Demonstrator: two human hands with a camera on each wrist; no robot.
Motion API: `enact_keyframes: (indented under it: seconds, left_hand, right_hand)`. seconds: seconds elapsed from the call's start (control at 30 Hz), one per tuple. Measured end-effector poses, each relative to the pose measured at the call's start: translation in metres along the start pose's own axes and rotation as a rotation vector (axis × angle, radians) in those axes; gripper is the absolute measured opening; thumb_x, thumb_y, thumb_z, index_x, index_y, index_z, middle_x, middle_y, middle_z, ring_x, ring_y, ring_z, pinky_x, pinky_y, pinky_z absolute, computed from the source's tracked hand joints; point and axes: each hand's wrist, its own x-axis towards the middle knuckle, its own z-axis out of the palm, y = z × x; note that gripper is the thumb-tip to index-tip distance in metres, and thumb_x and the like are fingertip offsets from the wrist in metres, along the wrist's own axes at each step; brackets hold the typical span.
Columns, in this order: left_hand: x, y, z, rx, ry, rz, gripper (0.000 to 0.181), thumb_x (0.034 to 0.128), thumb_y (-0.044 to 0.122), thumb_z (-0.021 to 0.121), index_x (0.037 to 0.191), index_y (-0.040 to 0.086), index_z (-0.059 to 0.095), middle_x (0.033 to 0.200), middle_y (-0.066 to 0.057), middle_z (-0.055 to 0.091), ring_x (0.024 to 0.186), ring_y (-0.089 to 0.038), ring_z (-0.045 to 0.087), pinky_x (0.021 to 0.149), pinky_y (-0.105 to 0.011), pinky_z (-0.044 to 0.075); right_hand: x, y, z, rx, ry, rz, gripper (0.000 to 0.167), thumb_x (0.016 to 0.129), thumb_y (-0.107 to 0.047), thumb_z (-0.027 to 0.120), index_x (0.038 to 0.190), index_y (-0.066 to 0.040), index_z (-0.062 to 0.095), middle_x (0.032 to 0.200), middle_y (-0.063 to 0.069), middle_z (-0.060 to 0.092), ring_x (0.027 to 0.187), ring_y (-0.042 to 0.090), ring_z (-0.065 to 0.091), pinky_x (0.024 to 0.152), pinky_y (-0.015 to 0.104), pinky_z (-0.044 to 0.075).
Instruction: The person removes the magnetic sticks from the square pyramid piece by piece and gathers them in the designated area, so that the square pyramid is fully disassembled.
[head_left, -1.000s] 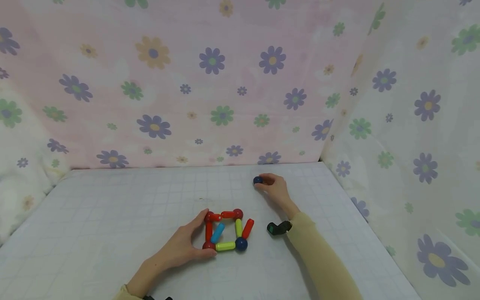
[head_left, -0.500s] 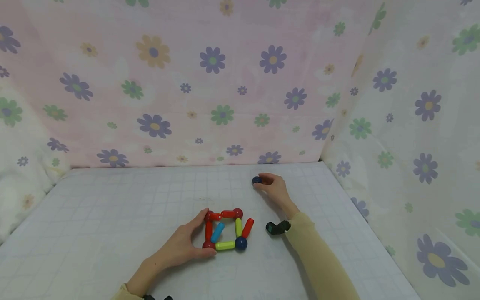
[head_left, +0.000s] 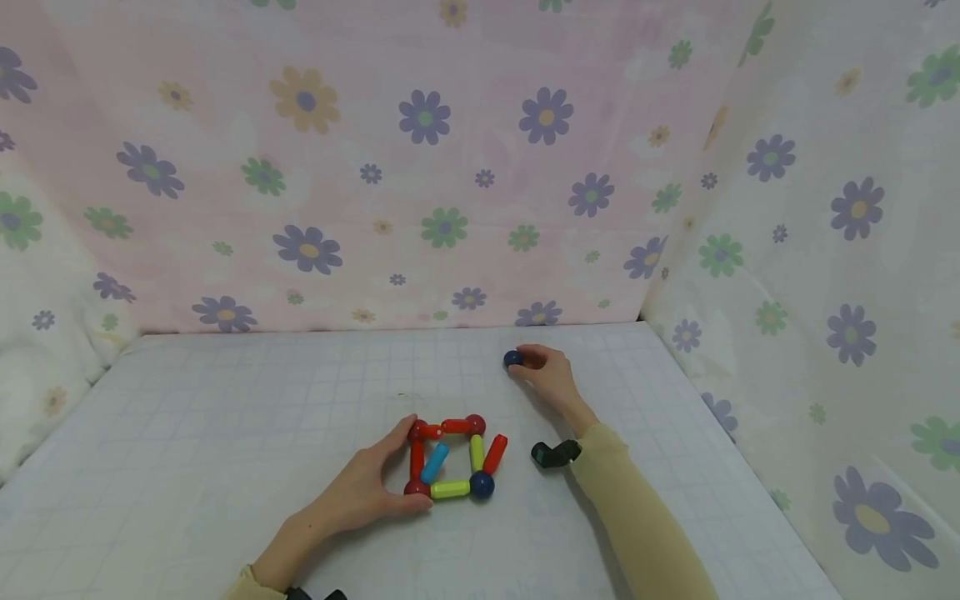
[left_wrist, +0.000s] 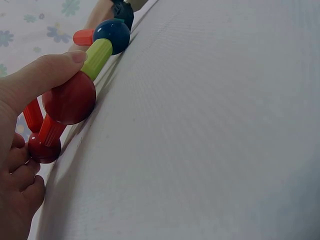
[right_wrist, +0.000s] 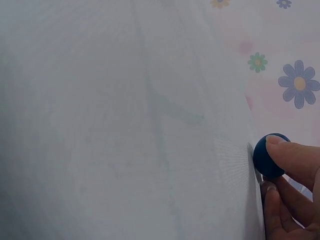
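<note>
Head view: almost nothing has been shifted this past second, so the ball (head_left: 512, 358), pinched in the right hand's (head_left: 551, 377) grip, is left well apart from the frame (head_left: 451, 489) held by the left hand (head_left: 367, 483).

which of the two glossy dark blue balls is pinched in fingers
The glossy dark blue ball farther away, pinched by the right hand; the other dark blue ball, not held, joins a straight red stick and two yellow-green sticks.
</note>
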Motion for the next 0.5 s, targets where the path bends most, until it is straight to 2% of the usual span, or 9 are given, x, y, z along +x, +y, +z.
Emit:
enact_keyframes:
  seconds: [0.5]
  left_hand:
    - [-0.0004,0.0009,-0.0003,-0.004,0.001,-0.008,0.112,0.0701,0.052,0.087,0.16,0.026,0.025,0.163,0.003,0.031,0.15,-0.027,0.029,0.115,-0.057,0.034]
  right_hand:
    - [-0.0005,-0.0017,-0.0013,-0.005,-0.004,-0.006,0.047,0.091,-0.021,0.075,0.135,-0.011,0.062,0.131,0.011,0.063,0.116,0.027,0.06,0.107,0.041,0.048]
